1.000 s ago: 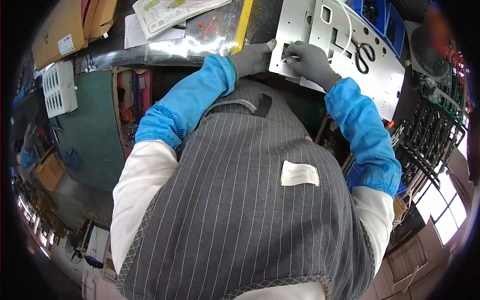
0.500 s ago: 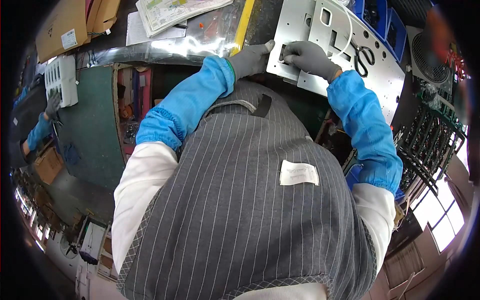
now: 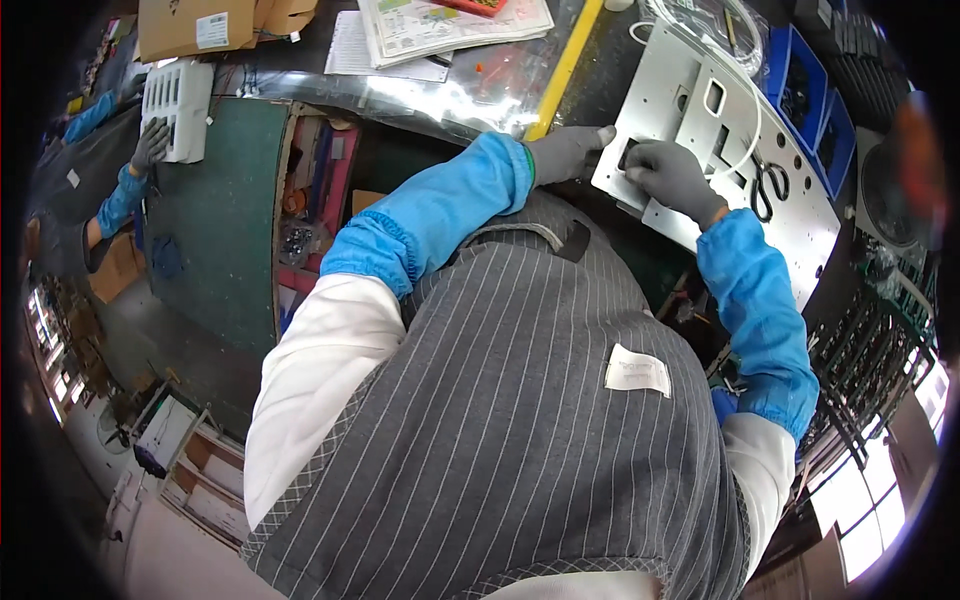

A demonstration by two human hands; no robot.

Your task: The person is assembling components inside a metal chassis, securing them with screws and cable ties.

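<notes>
A silvery metal panel (image 3: 645, 95) with cut-outs and round holes lies tilted across the bench, toward the right. At its near left corner is my left hand (image 3: 568, 155), in a grey glove, closed on the edge with the thumb showing and the other fingers mostly hidden. My right hand (image 3: 672, 178), also gloved, rests over the panel beside a cut-out. Its fingers are curled in a pinch, and whatever is between them is hidden. A white tube (image 3: 756, 125) loops over the panel. Black-handled scissors (image 3: 769, 190) lie on it, right of my right hand.
Blue bins (image 3: 800, 85) stand beyond the panel's right side. Papers (image 3: 455, 32) and a yellow strip (image 3: 566, 65) lie on the bench at the far side. Another person's gloved hand (image 3: 152, 145) is near a white slotted part (image 3: 176, 110) at left, above a green board (image 3: 220, 215).
The whole view has shifted, so the bench and both hands appear farther right and lower. My hands keep their places at the panel's corner and cut-out. The co-worker's hand is now higher beside the white part.
</notes>
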